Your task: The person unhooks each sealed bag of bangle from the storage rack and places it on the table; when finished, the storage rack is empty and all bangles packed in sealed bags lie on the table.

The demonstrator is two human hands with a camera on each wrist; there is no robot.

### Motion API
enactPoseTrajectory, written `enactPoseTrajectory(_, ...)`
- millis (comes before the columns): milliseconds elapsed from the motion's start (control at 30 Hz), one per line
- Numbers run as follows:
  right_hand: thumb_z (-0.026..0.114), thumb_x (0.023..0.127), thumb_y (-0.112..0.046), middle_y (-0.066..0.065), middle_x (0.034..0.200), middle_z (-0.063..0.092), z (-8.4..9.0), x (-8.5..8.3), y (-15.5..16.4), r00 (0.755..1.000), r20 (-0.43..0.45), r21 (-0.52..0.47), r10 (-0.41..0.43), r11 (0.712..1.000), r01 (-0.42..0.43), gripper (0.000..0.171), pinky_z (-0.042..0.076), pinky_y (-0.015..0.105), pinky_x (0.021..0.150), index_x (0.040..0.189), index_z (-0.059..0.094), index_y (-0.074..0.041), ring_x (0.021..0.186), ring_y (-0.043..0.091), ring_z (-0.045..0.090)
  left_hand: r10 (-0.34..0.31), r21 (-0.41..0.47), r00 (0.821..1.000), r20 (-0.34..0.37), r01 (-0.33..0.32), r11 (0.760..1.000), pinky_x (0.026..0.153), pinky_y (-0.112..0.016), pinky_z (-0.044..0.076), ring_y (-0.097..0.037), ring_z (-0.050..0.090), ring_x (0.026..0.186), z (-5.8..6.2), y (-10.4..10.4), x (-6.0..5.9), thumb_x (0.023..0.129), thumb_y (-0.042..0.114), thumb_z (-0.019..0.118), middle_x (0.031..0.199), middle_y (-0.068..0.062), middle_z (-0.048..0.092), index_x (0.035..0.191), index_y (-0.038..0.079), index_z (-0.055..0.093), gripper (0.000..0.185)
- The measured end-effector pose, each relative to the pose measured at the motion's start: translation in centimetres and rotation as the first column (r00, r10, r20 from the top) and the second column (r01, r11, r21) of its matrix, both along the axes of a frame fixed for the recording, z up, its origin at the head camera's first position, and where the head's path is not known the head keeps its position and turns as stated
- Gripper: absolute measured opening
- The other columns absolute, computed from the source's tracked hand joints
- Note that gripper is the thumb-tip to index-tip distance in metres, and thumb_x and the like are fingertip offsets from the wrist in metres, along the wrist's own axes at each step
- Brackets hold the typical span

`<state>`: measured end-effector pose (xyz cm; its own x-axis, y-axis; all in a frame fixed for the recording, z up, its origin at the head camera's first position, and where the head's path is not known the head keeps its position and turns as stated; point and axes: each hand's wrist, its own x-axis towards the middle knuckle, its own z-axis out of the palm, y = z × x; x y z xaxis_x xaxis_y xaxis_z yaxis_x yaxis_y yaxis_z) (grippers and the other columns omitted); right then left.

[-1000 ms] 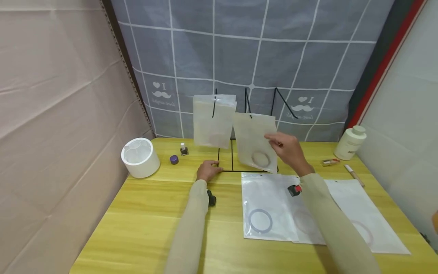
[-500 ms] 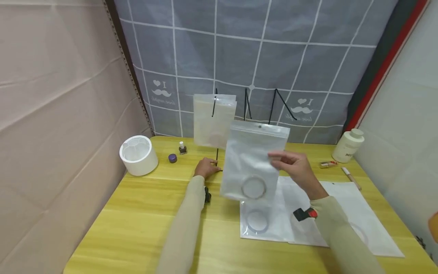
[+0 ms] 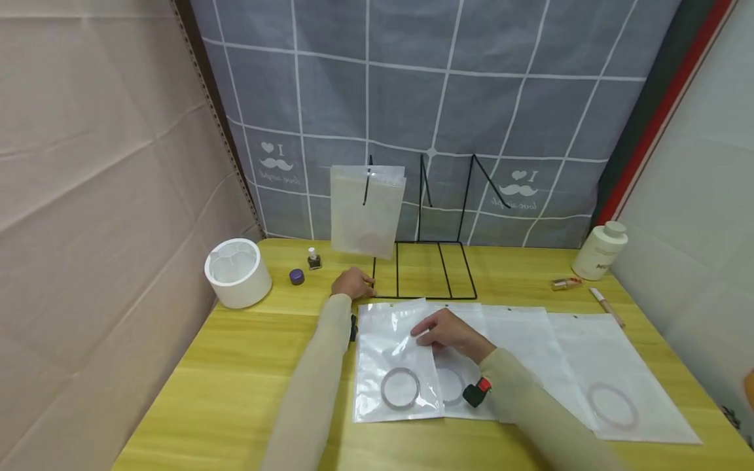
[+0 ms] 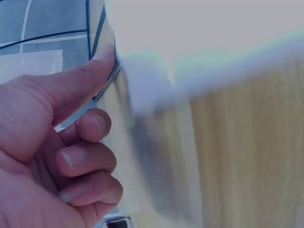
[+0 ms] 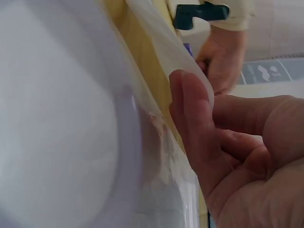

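Broadly, the yellow wooden desk [image 3: 247, 366] carries everything. Along its near half lie flat white plastic bags in an overlapping row, the rightmost bag [image 3: 612, 373] showing a faint ring inside. The leftmost bag [image 3: 389, 347] lies on top of its neighbour, and a grey ring [image 3: 400, 387] shows through its lower part; a 2nd ring [image 3: 452, 384] sits just beside it in the bag beneath.

Behind the bags stands a black wire rack [image 3: 424, 261], with 1 frosted bag [image 3: 366, 209] hanging on its left prong. A white round container [image 3: 237, 271] sits at the desk's left edge, a white bottle [image 3: 599, 250] at the far right.

The right hand [image 3: 450, 333] rests on the leftmost bag, its fingers [image 5: 190, 118] curled and pinching the bag's thin edge against the thumb. The left hand [image 3: 352, 283] lies on the desk at the rack's front left corner, fingers [image 4: 85, 161] curled in, thumb straight against the wire base.

Smallest are a tiny bottle [image 3: 315, 259] and a purple cap [image 3: 297, 277] near the container.
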<state>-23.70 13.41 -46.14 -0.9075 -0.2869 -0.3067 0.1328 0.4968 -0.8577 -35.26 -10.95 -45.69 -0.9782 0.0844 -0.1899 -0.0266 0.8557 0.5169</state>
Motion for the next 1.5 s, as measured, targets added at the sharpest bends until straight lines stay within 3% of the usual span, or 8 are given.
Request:
enactPoseTrajectory(233,0.08,0.081,-0.003,0.003,0.081,0.072,-0.2,-0.3,-2.5,0.995,-0.094,0.098,0.019,0.995,-0.009,0.015,0.048,0.022,0.053,0.096,0.08,-0.004,0.056,0.008,0.057,0.04,-0.033,0.999,-0.008,-0.04,0.999,0.084,-0.041,0.054,-0.022,0.069,0.101,0.3,0.8,0.2,0.083,0.029,0.085,0.126,0.001,0.071,0.117,0.025,0.078,0.035)
enactPoseTrajectory(467,0.08,0.086,-0.015,0.002,0.071,0.064,0.7,-0.7,-1.8,0.981,-0.159,0.221,0.109,0.973,-0.072,0.028,0.043,0.023,0.053,0.114,0.078,-0.01,0.057,0.01,0.054,0.045,0.016,0.999,-0.008,-0.045,0.999,0.06,-0.03,0.046,-0.015,0.062,0.069,0.0,0.7,0.1,0.084,0.025,0.084,0.121,-0.003,0.074,0.121,0.022,0.076,0.037)
enactPoseTrajectory(700,0.072,0.094,-0.027,0.011,0.082,0.062,1.1,-3.0,3.4,0.987,-0.157,0.228,-0.031,0.971,0.067,0.034,0.046,0.029,0.054,0.124,0.073,-0.01,0.062,0.017,0.054,0.098,0.218,0.993,0.062,-0.109,0.97,0.039,-0.027,0.035,-0.014,0.04,0.041,-1.1,-0.1,0.3,0.086,0.018,0.081,0.097,-0.009,0.074,0.127,0.019,0.073,0.041)
enactPoseTrajectory(900,0.065,0.099,-0.025,0.019,0.102,0.066,-0.2,-6.0,10.1,0.941,-0.295,0.2,-0.163,0.953,0.228,0.043,0.051,0.033,0.061,0.136,0.063,-0.004,0.074,0.024,0.062,0.12,0.236,0.99,0.073,-0.134,0.962,0.041,-0.027,0.035,-0.014,0.039,0.041,-1.6,-0.2,0.6,0.086,0.019,0.081,0.09,-0.005,0.073,0.127,0.021,0.073,0.041)
enactPoseTrajectory(1167,0.07,0.095,-0.039,0.022,0.118,0.063,-2.2,-7.2,13.1,0.973,-0.199,0.302,-0.116,0.937,0.174,0.064,0.048,0.034,0.073,0.148,0.052,-0.009,0.088,0.023,0.056,0.122,0.215,0.99,0.074,-0.135,0.967,0.041,-0.027,0.033,-0.011,0.036,0.039,-2.2,0.3,1.3,0.088,0.023,0.08,0.065,-0.001,0.058,0.128,0.024,0.072,0.041)
enactPoseTrajectory(1333,0.071,0.094,-0.039,0.028,0.14,0.055,-2.2,-7.4,13.2,0.963,-0.258,0.361,-0.076,0.917,0.169,0.062,0.05,0.051,0.092,0.144,0.055,-0.006,0.111,0.039,0.059,0.116,0.173,0.993,0.017,-0.117,0.978,0.065,-0.032,0.048,-0.019,0.066,0.078,-1.7,0.6,2.0,0.09,0.026,0.078,0.118,-0.004,0.073,0.128,0.025,0.072,0.039)
enactPoseTrajectory(1433,0.071,0.094,-0.037,0.028,0.145,0.051,-2.1,-7.6,12.9,0.958,-0.28,0.373,-0.062,0.913,0.168,0.06,0.046,0.059,0.101,0.143,0.056,-0.004,0.124,0.045,0.055,0.102,0.146,0.995,-0.014,-0.099,0.984,0.087,-0.04,0.048,-0.027,0.063,0.116,-1.4,0.6,2.1,0.092,0.027,0.076,0.14,-0.006,0.062,0.13,0.024,0.07,0.039)
enactPoseTrajectory(1500,0.071,0.095,-0.035,0.027,0.145,0.051,-2.0,-7.7,12.7,0.959,-0.277,0.374,-0.062,0.912,0.167,0.059,0.045,0.059,0.102,0.142,0.056,-0.004,0.125,0.045,0.055,0.088,0.139,0.996,-0.02,-0.085,0.987,0.091,-0.042,0.046,-0.029,0.059,0.121,-1.4,0.5,2.0,0.093,0.028,0.074,0.144,-0.008,0.058,0.132,0.023,0.069,0.039)
